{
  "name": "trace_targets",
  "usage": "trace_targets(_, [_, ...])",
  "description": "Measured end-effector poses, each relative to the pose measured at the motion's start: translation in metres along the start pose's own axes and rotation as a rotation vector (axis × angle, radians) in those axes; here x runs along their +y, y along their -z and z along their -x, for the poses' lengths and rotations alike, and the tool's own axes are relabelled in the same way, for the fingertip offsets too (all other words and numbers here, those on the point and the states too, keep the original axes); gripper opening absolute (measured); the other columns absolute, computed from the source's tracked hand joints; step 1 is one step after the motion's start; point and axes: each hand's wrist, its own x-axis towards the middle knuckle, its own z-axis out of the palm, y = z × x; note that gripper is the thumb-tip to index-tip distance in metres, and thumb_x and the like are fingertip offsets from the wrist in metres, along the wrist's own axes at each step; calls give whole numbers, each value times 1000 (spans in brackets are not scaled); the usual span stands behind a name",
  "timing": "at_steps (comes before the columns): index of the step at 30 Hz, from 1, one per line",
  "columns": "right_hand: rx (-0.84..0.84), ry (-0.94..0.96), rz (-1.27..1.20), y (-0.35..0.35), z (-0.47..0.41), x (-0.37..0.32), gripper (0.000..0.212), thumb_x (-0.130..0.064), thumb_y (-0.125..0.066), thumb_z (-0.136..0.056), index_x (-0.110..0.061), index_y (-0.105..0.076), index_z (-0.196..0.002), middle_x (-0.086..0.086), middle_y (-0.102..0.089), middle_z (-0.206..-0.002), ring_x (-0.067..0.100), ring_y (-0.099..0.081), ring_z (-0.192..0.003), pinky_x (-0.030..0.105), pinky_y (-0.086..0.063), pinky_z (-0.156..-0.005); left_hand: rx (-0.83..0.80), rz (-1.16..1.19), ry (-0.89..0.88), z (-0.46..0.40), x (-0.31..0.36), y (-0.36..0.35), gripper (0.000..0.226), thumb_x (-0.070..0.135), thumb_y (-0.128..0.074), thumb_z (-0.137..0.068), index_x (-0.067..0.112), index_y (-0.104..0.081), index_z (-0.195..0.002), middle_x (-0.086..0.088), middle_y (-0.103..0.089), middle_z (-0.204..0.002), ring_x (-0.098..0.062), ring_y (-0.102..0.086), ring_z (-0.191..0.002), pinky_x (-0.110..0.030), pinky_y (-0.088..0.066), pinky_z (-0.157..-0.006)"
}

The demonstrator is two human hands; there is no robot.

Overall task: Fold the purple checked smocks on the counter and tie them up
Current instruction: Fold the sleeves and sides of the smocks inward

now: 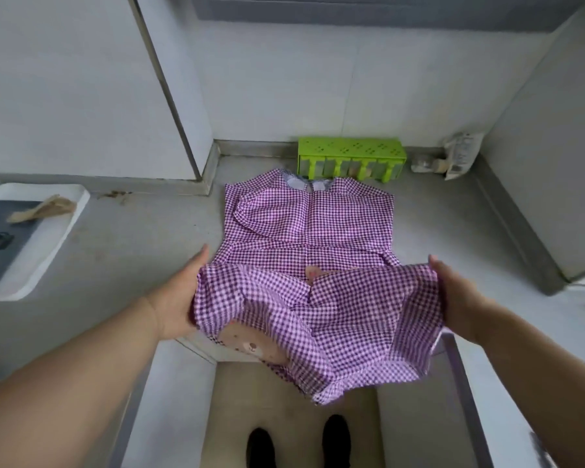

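Observation:
A purple checked smock [309, 224] lies flat on the grey counter [132, 238], collar toward the back wall and its sides folded in. Its lower part is lifted off the counter's front edge and bunched in the air. My left hand [178, 295] grips the left side of that lifted hem. My right hand [453, 292] grips the right side. A pink pocket with a bear print [250, 346] shows on the hanging underside. No second smock is visible.
A green plastic holder [350, 157] stands against the back wall just behind the collar. A crumpled packet [456, 157] lies in the back right corner. At the left sits a white tray [58, 244] with a dark pad and a beige scrap. My black shoes [298, 444] show below.

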Motion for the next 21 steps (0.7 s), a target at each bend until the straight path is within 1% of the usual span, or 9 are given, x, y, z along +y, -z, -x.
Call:
trace_targets(2, [-53,-70,247,-1,10,-3,83,-78,-75,-66,-16,-68,-120,3,-72,-119,28,-68,-113,52,-44,-112,-62,-146,62,1,-5,1,65,54,-72,-89,14,-62,-140,-19,-72,-131,-38,-70,-120,-55,-51,-108])
trace_targets(4, [-70,-111,403,-2,13,5,94,-72,-89,-45,-14,-71,-117,6,-74,-117,27,-72,-108,47,-50,-108,-74,-309,104,3,-14,0,75,27,-89,-79,7,-57,-145,-18,-75,-125,-37,-73,-114,-57,-50,-110])
trace_targets(5, [-68,-75,408,-9,19,1,82,-63,-89,-55,-11,-72,-115,10,-75,-117,27,-73,-105,48,-52,-106,-26,-327,48,8,-9,-6,64,19,-84,-84,3,-60,-141,-18,-77,-118,-35,-76,-105,-55,-52,-107])
trace_targets(7, [-11,16,187,-15,22,-12,49,-49,-71,-88,-3,-72,-106,19,-76,-109,29,-75,-92,49,-55,-96,66,-195,-101,7,9,-13,37,28,-64,-99,-1,-74,-122,-18,-80,-104,-30,-79,-86,-47,-55,-94])
trace_targets(9, [31,33,-28,-20,27,-27,48,-50,-55,-100,-6,-74,-100,17,-78,-97,31,-74,-86,45,-54,-85,109,-49,-158,9,30,-12,55,54,-57,-98,7,-79,-115,-16,-76,-117,-32,-77,-98,-49,-54,-97])
trace_targets(11, [-47,21,103,-22,36,-30,36,-43,-58,-99,-12,-72,-112,12,-78,-107,34,-73,-97,52,-53,-95,113,-110,-71,11,32,0,68,61,-72,-88,9,-72,-131,-19,-68,-136,-40,-71,-115,-57,-54,-105])
trace_targets(14, [-47,-2,176,-28,40,-22,35,-26,-66,-96,-9,-68,-126,12,-77,-113,34,-74,-103,56,-52,-103,-60,-229,88,18,19,1,44,20,-79,-85,-1,-75,-123,-30,-70,-127,-46,-72,-105,-55,-58,-97])
trace_targets(18, [104,-85,-69,-35,43,-41,38,-40,-65,-98,-4,-70,-110,20,-78,-102,40,-75,-97,48,-59,-85,87,-125,-42,6,34,-17,39,25,-67,-96,-4,-74,-121,-29,-72,-122,-41,-71,-100,-53,-52,-106])
trace_targets(21, [85,-126,106,-44,53,-35,32,-26,-67,-98,0,-66,-117,18,-78,-99,35,-77,-88,39,-63,-68,215,-217,-47,-7,40,-21,36,30,-63,-102,-1,-73,-119,-25,-78,-105,-35,-73,-86,-42,-59,-84])
